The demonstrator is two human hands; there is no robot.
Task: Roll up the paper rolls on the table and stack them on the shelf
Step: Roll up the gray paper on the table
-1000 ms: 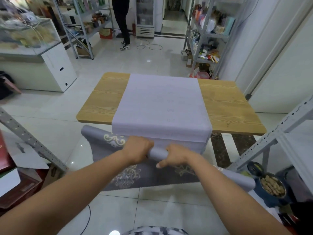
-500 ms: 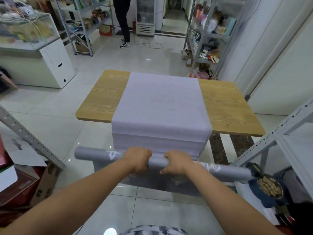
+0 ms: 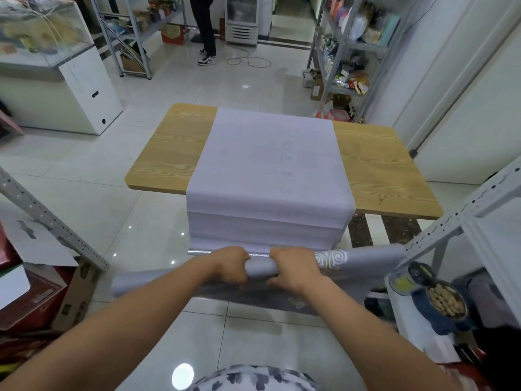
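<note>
View from the head, looking down past both forearms. The left hand (image 3: 229, 265) and right hand (image 3: 296, 268) each wrap curled fingers over the top of a grey paper roll (image 3: 260, 270), knuckles up, with a short bare stretch of roll between them. The roll is held level in the air in front of the near edge of the wooden table (image 3: 380, 170), below the tabletop. A white swirl print (image 3: 331, 259) shows just right of the right hand, and a loose, dark patterned length hangs under the roll.

A pale lilac sheet (image 3: 270, 165) covers the middle of the table and drapes over its near edge in layers, ending just behind the hands. At right, a grey shelf upright (image 3: 451, 221) crosses in front of the roll's right end; an open tin of nuts (image 3: 445, 301) sits near that end, lower down. A slanted perforated post (image 3: 48, 218) stands at left, beside cardboard boxes (image 3: 76, 294). Beyond the table are a white cabinet (image 3: 84, 88), stocked racks (image 3: 346, 46) and a standing person's legs (image 3: 205, 29).
</note>
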